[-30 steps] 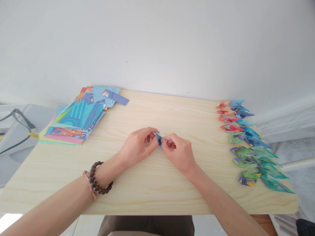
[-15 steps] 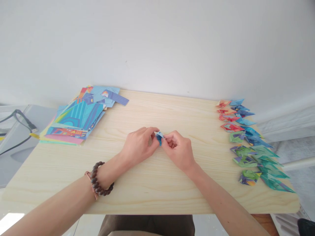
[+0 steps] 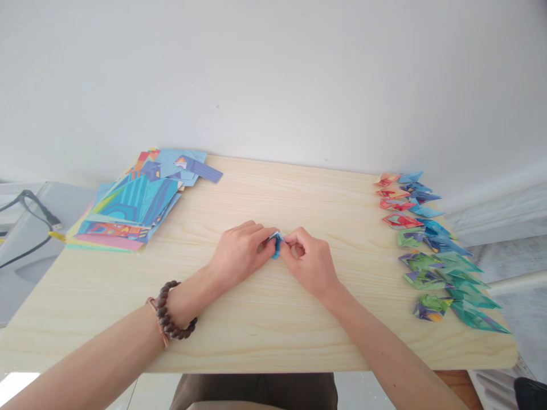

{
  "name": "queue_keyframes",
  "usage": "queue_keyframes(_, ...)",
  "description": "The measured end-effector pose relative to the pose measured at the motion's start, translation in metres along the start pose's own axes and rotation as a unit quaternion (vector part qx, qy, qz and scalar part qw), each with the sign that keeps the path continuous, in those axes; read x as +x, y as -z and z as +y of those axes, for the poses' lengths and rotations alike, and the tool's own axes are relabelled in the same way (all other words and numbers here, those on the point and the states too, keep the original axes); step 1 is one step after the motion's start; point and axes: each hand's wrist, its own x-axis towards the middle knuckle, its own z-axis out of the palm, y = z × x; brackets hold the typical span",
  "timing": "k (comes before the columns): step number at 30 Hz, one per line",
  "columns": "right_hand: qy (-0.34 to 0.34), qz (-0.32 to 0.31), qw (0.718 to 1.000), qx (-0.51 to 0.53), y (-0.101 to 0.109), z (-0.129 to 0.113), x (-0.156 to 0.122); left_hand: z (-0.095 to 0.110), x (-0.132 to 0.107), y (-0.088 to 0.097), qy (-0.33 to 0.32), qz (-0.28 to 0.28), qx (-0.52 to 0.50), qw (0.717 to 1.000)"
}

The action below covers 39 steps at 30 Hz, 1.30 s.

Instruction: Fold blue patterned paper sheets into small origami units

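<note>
A small folded blue paper piece [image 3: 277,244] is pinched between both hands over the middle of the light wooden table [image 3: 256,324]. My left hand [image 3: 241,250] grips its left side with thumb and fingers closed. My right hand [image 3: 310,259] grips its right side, fingers curled. Most of the paper is hidden by my fingertips. A dark bead bracelet [image 3: 168,310] circles my left wrist.
A stack of colourful patterned paper sheets [image 3: 137,202] lies at the table's far left. Several folded paper shapes [image 3: 431,250], red, blue and green, run in a row along the right edge. A black cable [image 3: 29,222] lies on a grey surface to the left.
Both hands have drawn closer together on the blue paper and sunk slightly toward the table; less of the paper shows between the fingertips.
</note>
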Motion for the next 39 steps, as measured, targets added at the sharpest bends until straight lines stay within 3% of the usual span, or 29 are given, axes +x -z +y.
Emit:
queue_keyframes(5, 0.067, 0.036, 0.995, -0.065, 0.001, 0.002, -0.001, -0.002, -0.002, 0.002, -0.032, 0.010, -0.022, 0.999)
queue_keyframes(12, 0.122, 0.049, 0.985, -0.108, -0.002, 0.007, -0.002, 0.001, -0.001, 0.005, -0.016, 0.000, -0.022, 1.000)
queue_keyframes(16, 0.156, 0.038, 0.978, -0.136, 0.001, 0.011, -0.004, -0.005, -0.002, 0.006, -0.021, -0.006, -0.036, 0.999)
queue_keyframes(24, 0.226, -0.012, 0.963, -0.147, 0.014, 0.020, -0.005, -0.021, -0.002, 0.014, -0.117, -0.021, -0.101, 0.988)
queue_keyframes(31, 0.242, 0.014, 0.959, -0.149, 0.011, 0.020, -0.005, -0.018, -0.002, 0.013, -0.061, -0.027, -0.069, 0.995)
queue_keyframes(39, 0.249, 0.035, 0.961, -0.113, 0.010, 0.021, -0.004, -0.017, -0.001, 0.012, -0.064, -0.036, -0.062, 0.995)
